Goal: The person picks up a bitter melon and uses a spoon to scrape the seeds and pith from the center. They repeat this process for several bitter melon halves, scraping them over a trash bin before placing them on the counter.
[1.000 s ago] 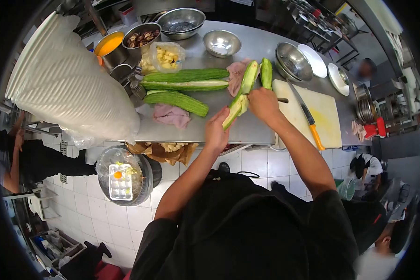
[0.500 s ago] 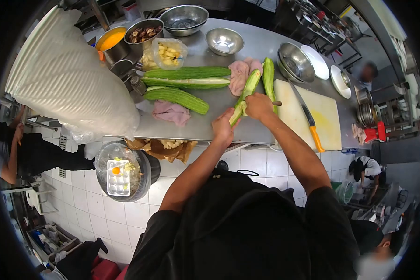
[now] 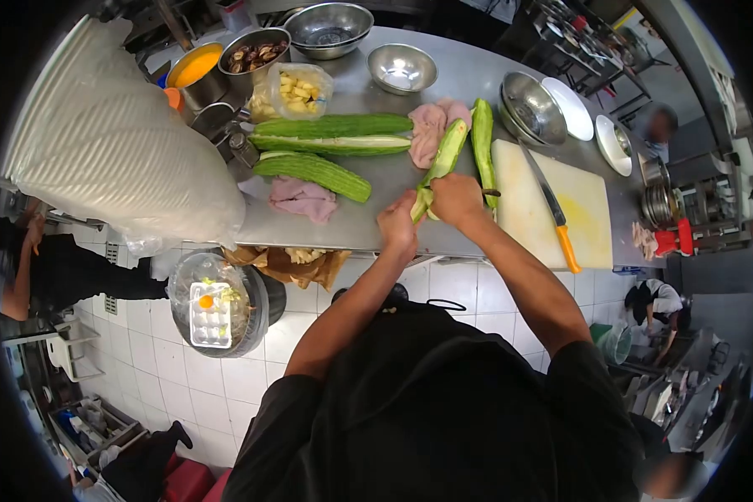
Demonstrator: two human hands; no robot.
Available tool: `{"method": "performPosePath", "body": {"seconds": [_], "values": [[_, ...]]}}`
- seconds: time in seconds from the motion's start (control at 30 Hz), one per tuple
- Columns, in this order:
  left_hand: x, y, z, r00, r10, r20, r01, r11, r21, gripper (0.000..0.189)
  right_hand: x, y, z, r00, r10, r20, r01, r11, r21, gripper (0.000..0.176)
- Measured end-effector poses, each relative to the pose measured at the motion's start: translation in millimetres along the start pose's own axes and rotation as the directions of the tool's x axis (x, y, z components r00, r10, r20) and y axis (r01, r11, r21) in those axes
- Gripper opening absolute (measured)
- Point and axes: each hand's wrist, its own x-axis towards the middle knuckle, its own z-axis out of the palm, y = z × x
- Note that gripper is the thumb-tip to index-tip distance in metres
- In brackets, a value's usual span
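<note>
- While the left hand (image 3: 397, 224) clamps the lower end of a split gourd half (image 3: 445, 151) at the near edge of the steel counter (image 3: 368, 230), the right hand (image 3: 456, 199) is closed over the same half just above it.
- Grip, left: the fingers wrap round the gourd half's near tip and hold it slanted, with its far end pointing toward the counter's far edge.
- Grip, right: the hand is clenched on a small tool (image 3: 493, 192). Only a dark stub shows past the knuckles, toward the cutting board (image 3: 527, 222), so I cannot tell whether it is a spoon or a blade.
- Step in hand, as I judge it: working the pale cut face of the half, most likely scraping out the core, with the tool down at the near end.
- Next move, I think, calls for a firm left-hand hold so the half does not twist. It also calls for a shallow tool angle that stays clear of the left fingers, which sit right beside the right hand.
- Nearby: a second half (image 3: 482, 142) lies just beside the board's left edge. A knife (image 3: 550, 205) with an orange handle lies on the board, and three more long gourds (image 3: 335, 127) lie toward the counter's middle.
- Below the near edge, a lined bin (image 3: 217, 314) stands on the floor.
</note>
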Motion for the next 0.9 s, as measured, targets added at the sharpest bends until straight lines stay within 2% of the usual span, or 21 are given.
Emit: {"method": "performPosePath", "body": {"seconds": [0.2, 0.3, 0.4, 0.5, 0.63, 0.73, 0.9], "values": [[-2.6, 5.8, 4.2, 1.000, 0.002, 0.006, -0.002, 1.000, -0.006, 0.031, -10.3, 2.3, 7.5, 0.989, -0.029, -0.145, 0.046, 0.993, 0.113, 0.014], [0.6, 5.1, -0.2, 0.999, 0.004, 0.054, -0.002, 0.999, -0.038, 0.030, -6.3, 29.5, 18.8, 0.933, -0.128, -0.338, 0.188, 0.970, 0.151, 0.012], [-0.3, 7.4, -3.6, 0.997, -0.014, 0.076, 0.017, 0.999, -0.045, 0.030, 13.9, 52.2, 5.8, 0.945, 0.054, -0.323, -0.003, 0.988, 0.156, 0.012], [0.9, 4.7, -5.4, 0.995, -0.020, 0.103, 0.023, 0.999, -0.030, 0.032, 39.9, 63.9, 2.0, 0.946, 0.217, -0.241, -0.198, 0.975, 0.099, 0.017], [5.2, 1.6, -8.2, 0.994, 0.004, 0.111, -0.004, 1.000, 0.001, 0.034, 30.2, 42.8, 11.5, 0.977, 0.104, -0.186, -0.096, 0.994, 0.050, 0.018], [1.9, 1.3, -6.1, 0.994, 0.022, 0.108, -0.025, 0.999, 0.026, 0.034, 4.4, 6.6, 8.3, 0.994, 0.079, -0.075, -0.072, 0.993, 0.088, 0.019], [7.6, 2.7, -2.4, 0.998, -0.010, 0.060, 0.007, 0.999, 0.048, 0.034, -4.1, -5.1, -3.1, 0.995, 0.033, -0.099, -0.023, 0.994, 0.106, 0.018]]}}
